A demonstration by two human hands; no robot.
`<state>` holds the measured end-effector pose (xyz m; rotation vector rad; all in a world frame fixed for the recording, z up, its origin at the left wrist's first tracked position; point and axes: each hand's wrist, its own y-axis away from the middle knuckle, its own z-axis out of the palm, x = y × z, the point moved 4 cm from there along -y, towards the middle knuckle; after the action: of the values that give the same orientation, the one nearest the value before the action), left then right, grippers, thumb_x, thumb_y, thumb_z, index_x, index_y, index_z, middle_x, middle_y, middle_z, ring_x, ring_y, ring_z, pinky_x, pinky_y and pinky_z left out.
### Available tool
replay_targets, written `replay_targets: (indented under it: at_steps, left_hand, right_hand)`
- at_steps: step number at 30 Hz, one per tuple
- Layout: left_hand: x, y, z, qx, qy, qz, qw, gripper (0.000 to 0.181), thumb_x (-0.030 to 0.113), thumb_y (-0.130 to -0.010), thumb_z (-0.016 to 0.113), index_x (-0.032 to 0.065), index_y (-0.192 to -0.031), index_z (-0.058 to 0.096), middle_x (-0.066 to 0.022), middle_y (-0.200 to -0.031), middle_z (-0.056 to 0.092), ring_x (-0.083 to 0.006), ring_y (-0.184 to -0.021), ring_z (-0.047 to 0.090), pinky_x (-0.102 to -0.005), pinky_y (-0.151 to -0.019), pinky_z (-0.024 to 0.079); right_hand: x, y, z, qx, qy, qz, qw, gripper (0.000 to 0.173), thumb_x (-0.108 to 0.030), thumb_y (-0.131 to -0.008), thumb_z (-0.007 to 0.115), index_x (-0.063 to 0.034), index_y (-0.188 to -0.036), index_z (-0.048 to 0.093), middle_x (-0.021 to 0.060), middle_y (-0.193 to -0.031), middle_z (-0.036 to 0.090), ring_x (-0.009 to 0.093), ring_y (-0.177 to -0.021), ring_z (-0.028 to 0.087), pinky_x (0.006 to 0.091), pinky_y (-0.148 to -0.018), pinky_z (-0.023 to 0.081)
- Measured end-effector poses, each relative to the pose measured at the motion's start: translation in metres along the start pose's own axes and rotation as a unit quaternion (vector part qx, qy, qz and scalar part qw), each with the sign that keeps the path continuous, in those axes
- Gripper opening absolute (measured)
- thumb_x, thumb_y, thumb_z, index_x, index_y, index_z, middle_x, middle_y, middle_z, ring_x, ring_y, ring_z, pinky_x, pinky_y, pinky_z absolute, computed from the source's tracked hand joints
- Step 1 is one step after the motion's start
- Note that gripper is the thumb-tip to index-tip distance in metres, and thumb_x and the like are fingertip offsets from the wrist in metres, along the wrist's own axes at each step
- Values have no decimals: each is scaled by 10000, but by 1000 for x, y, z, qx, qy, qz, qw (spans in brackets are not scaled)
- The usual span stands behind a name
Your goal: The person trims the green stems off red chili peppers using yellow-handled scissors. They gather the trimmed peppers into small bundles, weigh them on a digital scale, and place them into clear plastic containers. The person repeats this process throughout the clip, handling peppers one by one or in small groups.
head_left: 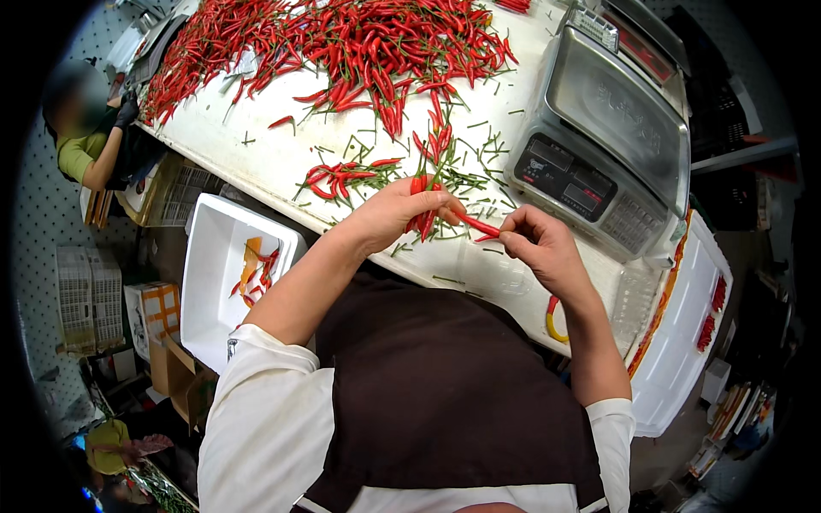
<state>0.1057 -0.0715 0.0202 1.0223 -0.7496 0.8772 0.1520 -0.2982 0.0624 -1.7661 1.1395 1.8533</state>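
Observation:
My left hand (410,208) holds several red chili peppers (426,215) with green stems pointing away from me. Close on its right, my right hand (539,247) pinches the tips of red chilies (478,224) between thumb and fingers; their other ends reach the left fingers. Cut green stems (471,181) lie scattered around both hands. A small group of chilies (340,176) rests left of my left hand. Beyond, a large heap of red chilies (378,45) covers the far part of the white table (288,138).
At right stands a digital scale (577,173) with a steel pan, and beyond the table edge a white foam lid (680,365) bearing chilies. A white foam box (211,256) stands at left. A red-and-yellow handle (553,320) lies near my right forearm. Another person (90,134) is at far left.

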Motion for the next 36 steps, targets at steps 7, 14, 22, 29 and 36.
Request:
replay_targets:
  at_steps: [7, 14, 22, 29, 36]
  left_hand:
    - [-14, 18, 23, -132, 122, -88, 980, 310, 298, -955, 689, 34, -1077, 581, -151, -979, 697, -244, -855, 708, -381, -809, 577]
    - [-23, 25, 28, -112, 124, -81, 983, 293, 243, -961, 677, 37, -1133, 561, -22, -756, 557, -141, -677, 583, -347, -738, 550]
    - [-37, 24, 31, -101, 98, -131, 981, 322, 201, -938, 702, 24, -1167, 560, -5, -770, 550, -112, -636, 543, -332, -760, 566]
    - [-38, 24, 32, -95, 119, -127, 980, 347, 204, -924, 719, 25, -1171, 556, -11, -772, 556, -112, -642, 559, -331, -725, 570]
    - [-39, 22, 32, -100, 141, -126, 977, 350, 255, -935, 704, 35, -1159, 552, -15, -769, 548, -128, -663, 570, -337, -717, 561]
  right_hand:
    - [-21, -26, 17, -118, 152, -14, 981, 154, -138, -915, 667, 14, -924, 646, -7, -769, 595, 71, -711, 492, 255, -650, 427]
    - [-10, -33, 27, -20, 63, -42, 997, 193, -149, -872, 713, -6, -994, 670, 72, -904, 672, 151, -823, 607, 303, -752, 489]
    - [-21, -36, 39, 46, 164, -176, 969, 155, -170, -864, 706, -22, -909, 716, 89, -886, 688, 253, -883, 607, 360, -832, 474]
    - [-9, -34, 34, 76, 90, -106, 987, 166, -163, -892, 691, -4, -927, 720, 99, -861, 685, 204, -834, 624, 328, -767, 480]
    - [-1, -36, 33, 84, 76, -112, 987, 177, -152, -890, 691, 5, -968, 711, 98, -871, 681, 196, -842, 635, 320, -766, 486]
